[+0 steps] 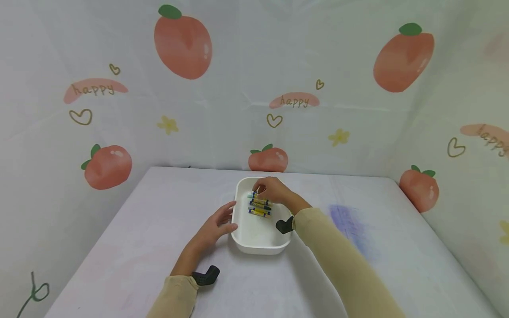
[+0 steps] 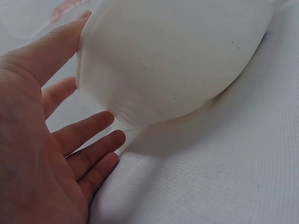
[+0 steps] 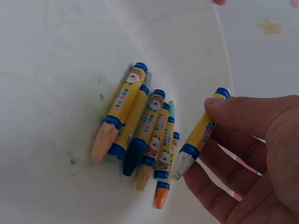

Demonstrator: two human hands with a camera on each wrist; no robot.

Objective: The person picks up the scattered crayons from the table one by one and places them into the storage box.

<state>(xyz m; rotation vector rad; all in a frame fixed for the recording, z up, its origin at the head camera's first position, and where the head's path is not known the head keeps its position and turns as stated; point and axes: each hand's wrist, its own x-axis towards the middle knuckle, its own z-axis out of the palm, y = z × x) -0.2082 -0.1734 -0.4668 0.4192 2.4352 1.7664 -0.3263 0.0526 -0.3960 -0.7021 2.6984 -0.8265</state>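
A white plastic tray (image 1: 254,243) stands on the table. My left hand (image 1: 215,226) rests at its left side, fingers extended; in the left wrist view, fingertips touch the tray wall (image 2: 177,60). Over the far part of the tray, my right hand (image 1: 274,190) pinches a white-tipped crayon (image 3: 204,128) between thumb and fingers. It has a yellow and blue wrapper. Several similar crayons lie side by side on the tray floor, among them a peach one (image 3: 120,105), a dark one (image 3: 148,126) and an orange-tipped one (image 3: 161,196).
The table (image 1: 159,238) has a white cloth cover, with a blue-purple smudge (image 1: 350,227) to the right of the tray. A white curtain (image 1: 238,88) printed with fruit hangs behind the table and at its sides. Each wrist wears a black camera mount (image 1: 207,276).
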